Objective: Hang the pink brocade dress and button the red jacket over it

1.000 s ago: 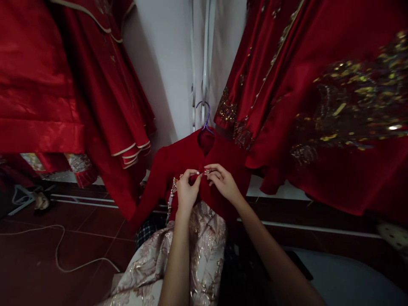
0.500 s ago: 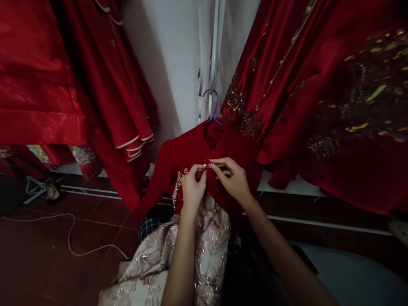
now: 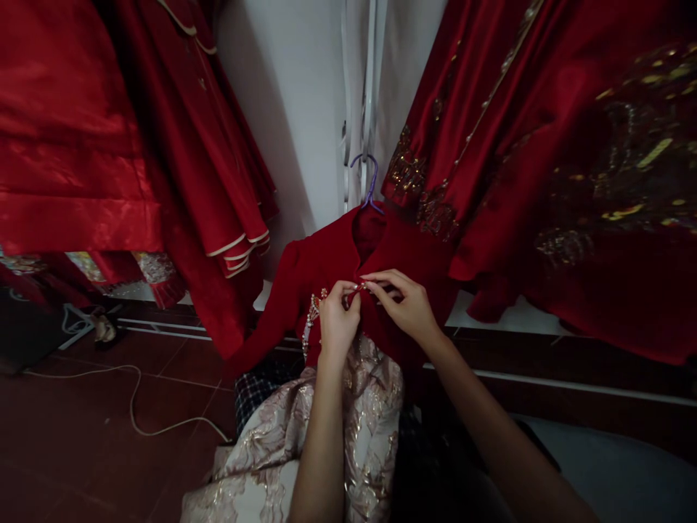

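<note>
A red long-sleeved jacket (image 3: 325, 250) hangs by its open neck from a purple hanger (image 3: 373, 181). At the middle of its front, my left hand (image 3: 338, 323) pinches the edge by a small shiny button (image 3: 360, 286). From the other side my right hand (image 3: 409, 303) pinches the same spot, its fingertips almost meeting the left ones. The fingers partly cover the button, so its exact fastening is hidden. A beaded ornament (image 3: 312, 319) shows on the jacket just left of my left hand. Below spreads a pale pink and gold brocade skirt (image 3: 373, 414).
Red garments (image 3: 70, 131) hang at the left, and gold-embroidered red ones (image 3: 549, 181) at the right. White metal rails (image 3: 366, 87) run up the wall behind. A pale cable (image 3: 136, 392) crosses the tiled floor, near a shoe (image 3: 103, 328).
The whole view has shifted slightly, so everything sits a little further right. Both hands stay at the jacket front, the left fingertips now closer against the right ones.
</note>
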Demonstrator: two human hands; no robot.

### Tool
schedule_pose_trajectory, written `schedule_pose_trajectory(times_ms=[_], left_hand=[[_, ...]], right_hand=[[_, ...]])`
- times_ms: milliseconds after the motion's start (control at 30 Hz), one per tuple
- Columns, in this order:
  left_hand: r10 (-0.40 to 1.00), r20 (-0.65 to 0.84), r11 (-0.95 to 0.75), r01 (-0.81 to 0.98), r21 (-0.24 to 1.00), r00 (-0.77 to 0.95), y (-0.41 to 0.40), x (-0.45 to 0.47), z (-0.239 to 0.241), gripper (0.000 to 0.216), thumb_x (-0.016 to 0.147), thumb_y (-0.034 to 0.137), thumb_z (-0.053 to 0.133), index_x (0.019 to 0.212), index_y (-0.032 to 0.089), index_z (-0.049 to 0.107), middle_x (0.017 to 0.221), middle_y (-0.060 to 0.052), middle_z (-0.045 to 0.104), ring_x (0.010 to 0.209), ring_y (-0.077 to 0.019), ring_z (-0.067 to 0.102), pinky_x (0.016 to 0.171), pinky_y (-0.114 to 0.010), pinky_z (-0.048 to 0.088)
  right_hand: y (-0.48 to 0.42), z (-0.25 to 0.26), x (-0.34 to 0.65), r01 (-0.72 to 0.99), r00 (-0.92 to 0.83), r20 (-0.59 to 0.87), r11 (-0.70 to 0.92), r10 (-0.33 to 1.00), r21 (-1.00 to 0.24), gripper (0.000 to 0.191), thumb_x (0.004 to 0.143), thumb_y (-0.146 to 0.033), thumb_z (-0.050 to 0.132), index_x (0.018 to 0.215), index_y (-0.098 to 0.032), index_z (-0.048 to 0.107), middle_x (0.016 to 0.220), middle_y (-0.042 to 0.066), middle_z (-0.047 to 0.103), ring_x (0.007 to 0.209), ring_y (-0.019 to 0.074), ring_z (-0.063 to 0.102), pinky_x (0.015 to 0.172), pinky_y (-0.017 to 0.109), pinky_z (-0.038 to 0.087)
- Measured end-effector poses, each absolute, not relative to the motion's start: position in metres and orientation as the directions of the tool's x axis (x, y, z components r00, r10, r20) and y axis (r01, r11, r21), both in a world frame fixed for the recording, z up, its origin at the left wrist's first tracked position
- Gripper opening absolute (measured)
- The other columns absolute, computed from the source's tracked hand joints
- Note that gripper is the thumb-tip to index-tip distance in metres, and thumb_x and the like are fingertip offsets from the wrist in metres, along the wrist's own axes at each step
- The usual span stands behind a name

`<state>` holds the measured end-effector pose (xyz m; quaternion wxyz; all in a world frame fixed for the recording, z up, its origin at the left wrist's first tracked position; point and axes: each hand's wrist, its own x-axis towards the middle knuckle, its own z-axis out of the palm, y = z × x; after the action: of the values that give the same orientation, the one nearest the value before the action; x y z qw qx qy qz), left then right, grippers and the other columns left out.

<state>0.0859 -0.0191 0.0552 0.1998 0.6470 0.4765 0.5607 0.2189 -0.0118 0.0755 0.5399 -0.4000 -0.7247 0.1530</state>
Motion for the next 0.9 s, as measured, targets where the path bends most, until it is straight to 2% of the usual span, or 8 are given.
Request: schedule_pose_trajectory(times_ms=[133, 333, 533, 900], left_hand=[[0.822, 0.569, -0.503, 0.458, 0.733, -0.009, -0.023, 0.085, 0.061, 0.013, 0.081, 0.014, 0.048, 0.091, 0.021, 0.054, 0.09, -0.002, 0.065, 0.086, -0.0142, 0.062, 0.077, -0.025, 0.046], [0.816, 0.571, -0.537, 0.487, 0.689, 0.093, -0.032, 0.086, 0.068, 0.013, 0.084, 0.021, 0.046, 0.095, 0.021, 0.053, 0.087, -0.002, 0.065, 0.078, -0.0135, 0.063, 0.073, -0.024, 0.047], [0.825, 0.559, -0.526, 0.471, 0.708, 0.082, -0.032, 0.087, 0.065, 0.014, 0.086, 0.028, 0.045, 0.093, 0.021, 0.054, 0.085, -0.002, 0.066, 0.075, -0.0131, 0.064, 0.072, -0.023, 0.048], [0.809, 0.581, -0.506, 0.605, 0.615, 0.086, -0.034, 0.083, 0.068, 0.012, 0.087, 0.027, 0.043, 0.094, 0.021, 0.051, 0.089, -0.004, 0.066, 0.08, -0.0164, 0.063, 0.07, -0.024, 0.044]], right_hand=[[-0.014, 0.077, 0.218, 0.432, -0.088, 0.681, 0.644, 0.727, -0.632, 0.023, 0.084, -0.034, 0.052, 0.098, -0.025, 0.067, 0.096, 0.004, 0.064, 0.081, 0.015, 0.062, 0.06, 0.025, 0.053], [-0.018, 0.077, 0.221, 0.44, -0.059, 0.704, 0.652, 0.707, -0.618, 0.023, 0.083, -0.033, 0.054, 0.101, -0.026, 0.068, 0.095, 0.003, 0.065, 0.084, 0.0154, 0.061, 0.065, 0.026, 0.056], [-0.015, 0.074, 0.227, 0.412, -0.098, 0.66, 0.634, 0.745, -0.654, 0.03, 0.08, -0.036, 0.057, 0.107, -0.028, 0.066, 0.098, 0.003, 0.064, 0.086, 0.0155, 0.062, 0.068, 0.027, 0.057], [-0.016, 0.071, 0.212, 0.343, -0.058, 0.672, 0.647, 0.738, -0.681, 0.033, 0.08, -0.03, 0.058, 0.112, -0.026, 0.063, 0.1, 0.004, 0.062, 0.082, 0.0146, 0.062, 0.078, 0.031, 0.057]])
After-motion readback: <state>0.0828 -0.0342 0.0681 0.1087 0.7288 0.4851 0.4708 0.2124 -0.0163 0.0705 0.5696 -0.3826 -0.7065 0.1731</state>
